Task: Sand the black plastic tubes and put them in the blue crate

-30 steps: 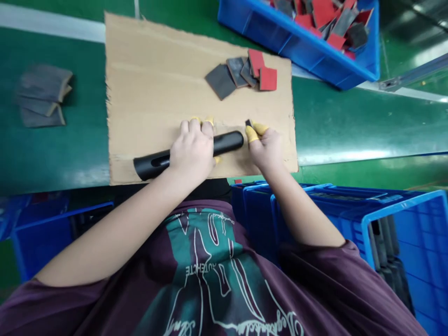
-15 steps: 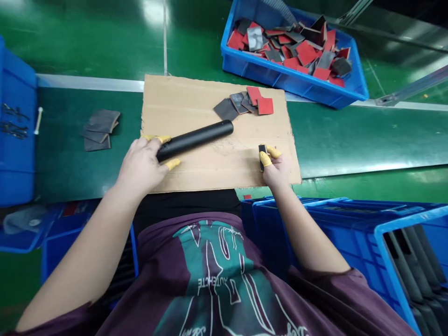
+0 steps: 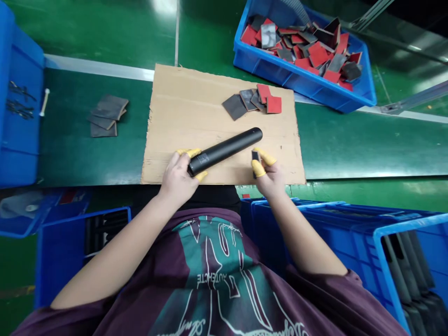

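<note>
My left hand (image 3: 178,175) is wrapped around the near end of a black cylindrical rod (image 3: 226,150), which lies slanted across a cardboard sheet (image 3: 182,112). Yellow finger cots cover my fingertips. My right hand (image 3: 269,175) pinches a small dark pad (image 3: 255,158) upright between its cotted finger and thumb, close to the rod's far end without touching it. Beyond the rod, a loose group of dark and red foam squares (image 3: 254,102) lies on the cardboard.
The cardboard rests on a green conveyor belt (image 3: 350,140). A blue crate (image 3: 301,88) of red and dark squares stands at the top right. A stack of grey pads (image 3: 107,116) lies left of the cardboard. Blue crates (image 3: 385,242) with dark strips sit below the belt.
My left hand has slid to the rod's end and the rod now points up to the right. My right hand keeps the small pad. The whole view has shifted as my head moved.
</note>
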Motion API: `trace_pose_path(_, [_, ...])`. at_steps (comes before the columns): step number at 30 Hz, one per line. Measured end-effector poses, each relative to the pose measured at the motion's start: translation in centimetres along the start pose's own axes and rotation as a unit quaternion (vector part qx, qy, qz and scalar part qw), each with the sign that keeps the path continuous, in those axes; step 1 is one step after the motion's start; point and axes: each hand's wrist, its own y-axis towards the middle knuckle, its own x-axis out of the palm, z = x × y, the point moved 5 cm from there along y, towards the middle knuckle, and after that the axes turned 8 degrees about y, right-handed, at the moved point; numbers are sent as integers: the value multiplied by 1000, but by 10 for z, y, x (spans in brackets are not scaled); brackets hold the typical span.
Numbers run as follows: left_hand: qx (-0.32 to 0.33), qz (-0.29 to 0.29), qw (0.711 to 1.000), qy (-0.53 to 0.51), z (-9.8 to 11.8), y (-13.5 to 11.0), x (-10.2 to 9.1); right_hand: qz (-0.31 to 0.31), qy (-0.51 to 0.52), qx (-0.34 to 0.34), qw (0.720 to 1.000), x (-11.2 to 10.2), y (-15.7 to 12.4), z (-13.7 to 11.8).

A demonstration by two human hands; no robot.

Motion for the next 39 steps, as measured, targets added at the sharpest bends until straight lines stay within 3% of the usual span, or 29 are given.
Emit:
trace_pose_path(3, [25, 28, 999, -38, 18, -2, 11, -50, -5, -49, 998, 15, -10, -16])
trace_pose_path(6, [29, 71, 983, -170, 16, 3, 4, -43, 17, -42, 998, 10, -7, -15])
trace_pose_path(8, [7, 113, 949, -294, 3, 14, -12, -37, 28, -35, 998, 0, -3, -10])
trace_pose_path(10, [-35, 157, 897, -411, -14, 32, -33, -26, 34, -36, 998, -11, 0, -7])
trace_pose_path(12, [-70, 145, 843, -513, -22, 58, -48, -9, 36, -41, 998, -19, 1, -6])
trace_pose_path(15, [-81, 79, 841, -529, -10, 98, -57, 14, 37, -35, 999, -23, 0, -4])
trace_pose_path(18, [-71, -17, 883, -464, 21, 122, -41, 36, 62, -21, 997, -24, -1, -1])
trace_pose_path(20, [-18, -192, 917, -348, 50, 122, -14, 49, 73, -6, 996, -25, -2, 1])
trace_pose_path(22, [63, -347, 912, -210, 73, 111, 13, 53, 70, 14, 996, -26, -2, 4])
trace_pose_path(25, [180, -435, 882, 14, 90, 92, 38, 40, 67, 35, 996, -28, -2, 6])
trace_pose_path(27, [243, -427, 861, 132, 96, 83, 43, 28, 68, 39, 997, -28, -2, 7])
trace_pose_path(29, [264, -375, 866, 197, 98, 79, 40, 23, 60, 36, 997, -29, -2, 8])
trace_pose_path(33, [214, -244, 915, 240, 86, 71, 20, 28, 40, 40, 998, -29, -5, 13])
trace_pose_path(39, [205, -219, 915, 270, 59, 58, 19, 18, 44, 61, 997, -16, -5, 15])
